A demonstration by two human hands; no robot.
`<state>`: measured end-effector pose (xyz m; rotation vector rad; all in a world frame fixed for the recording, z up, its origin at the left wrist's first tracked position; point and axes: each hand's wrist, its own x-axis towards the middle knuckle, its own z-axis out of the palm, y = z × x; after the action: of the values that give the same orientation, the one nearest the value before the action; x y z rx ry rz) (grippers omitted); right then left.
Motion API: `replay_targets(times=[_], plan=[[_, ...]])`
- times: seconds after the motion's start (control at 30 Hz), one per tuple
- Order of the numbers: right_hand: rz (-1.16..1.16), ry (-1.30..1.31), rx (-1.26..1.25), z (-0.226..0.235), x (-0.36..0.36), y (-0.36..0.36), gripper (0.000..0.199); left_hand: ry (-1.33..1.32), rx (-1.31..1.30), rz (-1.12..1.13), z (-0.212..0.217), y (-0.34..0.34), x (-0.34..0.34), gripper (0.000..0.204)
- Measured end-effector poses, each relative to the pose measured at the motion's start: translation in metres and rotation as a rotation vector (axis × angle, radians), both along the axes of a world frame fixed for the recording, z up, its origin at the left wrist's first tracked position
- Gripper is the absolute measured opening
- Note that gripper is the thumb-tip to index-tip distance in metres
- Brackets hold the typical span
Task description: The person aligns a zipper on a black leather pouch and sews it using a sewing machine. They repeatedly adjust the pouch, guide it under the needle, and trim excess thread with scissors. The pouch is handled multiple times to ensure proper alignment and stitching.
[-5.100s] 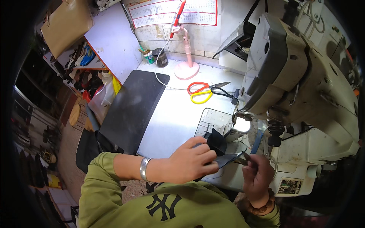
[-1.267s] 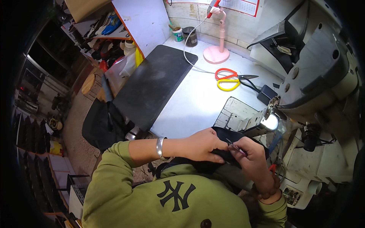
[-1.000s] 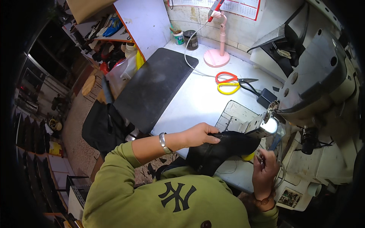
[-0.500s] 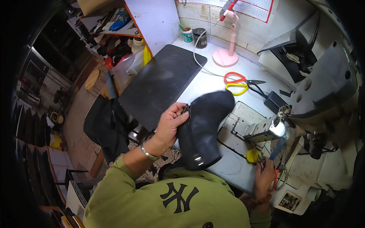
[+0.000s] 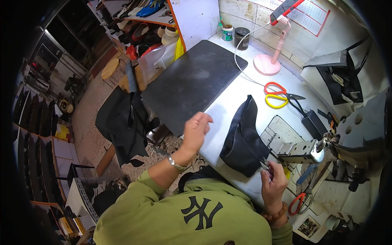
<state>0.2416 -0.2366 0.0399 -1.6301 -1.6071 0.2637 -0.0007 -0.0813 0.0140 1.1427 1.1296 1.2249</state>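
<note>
A black leather boot upper (image 5: 241, 141) lies on the white work table, its open edge showing a long dark slit. My right hand (image 5: 274, 181) is closed around a small metal tool (image 5: 265, 164) with pointed tips; its handles are mostly hidden by the fingers. The tips reach the lower right edge of the boot upper. Away from the leather, my left hand (image 5: 196, 132) hovers near the table edge and the black mat, fingers loosely curled and a little apart, with nothing seen in it.
A black mat (image 5: 196, 81) covers the table's left part. Scissors with red and yellow handles (image 5: 276, 94) lie beyond the boot upper, near a pink stand (image 5: 267, 64). The sewing machine arm (image 5: 300, 151) juts in from the right. Red-handled scissors (image 5: 297, 204) lie beside my right wrist.
My left hand has let go of the boot upper, which now rests turned on the table. My right hand has come left from the machine's side to the leather, carrying the metal tool.
</note>
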Motion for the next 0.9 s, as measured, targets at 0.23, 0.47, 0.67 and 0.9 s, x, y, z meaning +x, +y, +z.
replay_targets(times=[0.23, 0.47, 0.67, 0.9], plan=[[-0.066, -0.039, -0.055, -0.011, -0.002, 0.009, 0.026, 0.745, 0.406, 0.119, 0.031, 0.018, -0.010, 0.020], [-0.073, -0.051, -0.067, -0.021, -0.004, 0.008, 0.027, 1.081, 0.704, -0.488, 0.031, 0.013, 0.067, 0.023], [-0.059, -0.020, -0.035, -0.015, -0.008, 0.017, 0.024, 0.704, 0.616, -0.472, 0.009, 0.020, 0.065, 0.008], [-0.036, 0.037, -0.043, -0.010, -0.015, 0.046, 0.023, 0.302, 0.220, -0.470, -0.001, 0.027, 0.065, 0.008]])
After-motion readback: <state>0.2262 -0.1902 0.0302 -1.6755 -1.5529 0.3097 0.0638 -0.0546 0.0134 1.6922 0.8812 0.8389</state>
